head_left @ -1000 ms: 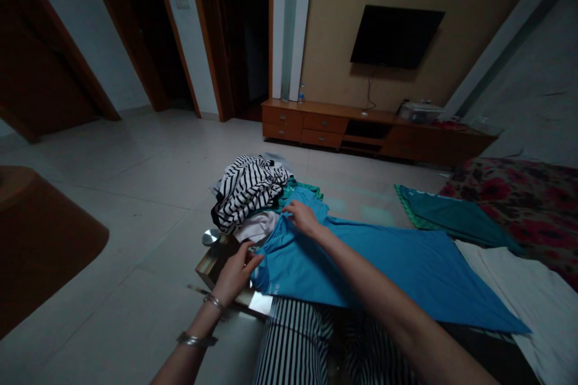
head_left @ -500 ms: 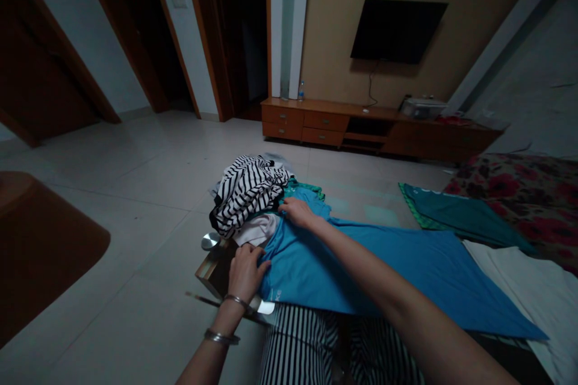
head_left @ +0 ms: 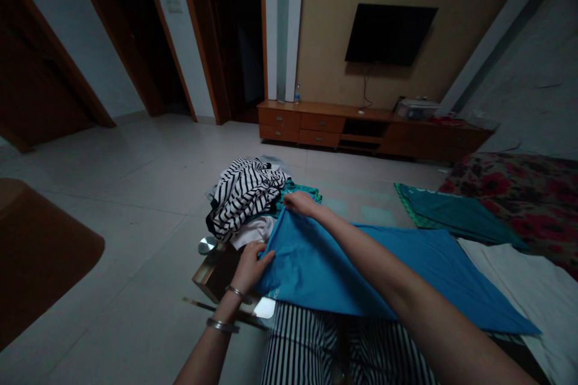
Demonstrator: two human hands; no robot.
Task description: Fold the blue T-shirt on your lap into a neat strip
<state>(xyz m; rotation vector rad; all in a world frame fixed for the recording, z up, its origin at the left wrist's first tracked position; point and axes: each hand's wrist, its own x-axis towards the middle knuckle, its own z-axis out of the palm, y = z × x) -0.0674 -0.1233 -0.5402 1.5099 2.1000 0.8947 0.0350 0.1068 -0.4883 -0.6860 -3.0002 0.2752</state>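
A blue T-shirt (head_left: 334, 271) lies spread along the low glass-topped table in front of my knees. My right hand (head_left: 298, 203) pinches its far left corner and lifts the cloth slightly. Lower down the same edge, my left hand (head_left: 251, 266) grips the shirt between thumb and fingers, so the edge is drawn fairly straight between both hands. Just beyond my hands sits a heap with a black-and-white striped garment (head_left: 248, 192), a white cloth (head_left: 253, 231) and a green-and-teal cloth (head_left: 295, 187). The fingertips of both hands are partly hidden by fabric.
A white garment (head_left: 510, 271) and a folded teal garment (head_left: 460, 213) lie on the right, near a floral-covered seat (head_left: 524, 198). The table's corner (head_left: 210, 271) shows at left. A brown rounded furniture piece (head_left: 45, 252) stands further left. A TV cabinet (head_left: 320, 123) runs along the wall.
My right hand has drawn the shirt's far corner up and taut, flattening the bunched blue cloth by the heap. My left hand keeps its grip near the same place. The view has shifted slightly.
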